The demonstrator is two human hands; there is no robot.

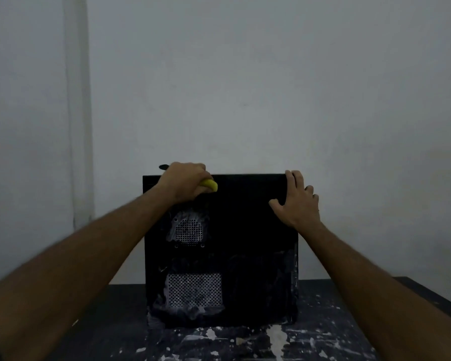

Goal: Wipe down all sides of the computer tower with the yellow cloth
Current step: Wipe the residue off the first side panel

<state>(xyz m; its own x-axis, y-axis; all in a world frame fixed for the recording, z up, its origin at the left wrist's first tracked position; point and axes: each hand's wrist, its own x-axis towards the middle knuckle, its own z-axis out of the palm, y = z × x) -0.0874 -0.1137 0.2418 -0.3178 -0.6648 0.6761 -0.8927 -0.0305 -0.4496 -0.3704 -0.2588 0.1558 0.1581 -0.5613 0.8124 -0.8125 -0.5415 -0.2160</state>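
Tower [245,243] stands upright on the paint-spattered table [336,342], broad side panel facing the camera, close to the wall [245,74]. Cloth [211,184] is bunched in the left hand [184,182], fingers curled round it so only a small yellow wad pokes out at the thumb side; that hand sits at the panel's top-left, right on the upper edge. Right hand [296,201] lies flat with fingers spread on the panel's top-right corner, fingertips over the rim, holding nothing, likely just bracing the case. Progress, as a judgement: early to middle. Upper part of the panel reads as uniform black, while the lower part shows pale smears or dust around the small vent [188,229] and the larger mesh grille [194,290], plus along the bottom and right edges. So this face looks partly wiped at best; the frame is dim, so some of those marks may be paint, not dirt. Top, far side, front and back are out of view, state unknown; assume they need doing, which means turning the case. Small dark object [163,167] sticks up behind the top-left corner, can't tell what it is. Containers: none in view, nothing to report beyond the case itself, which is closed.
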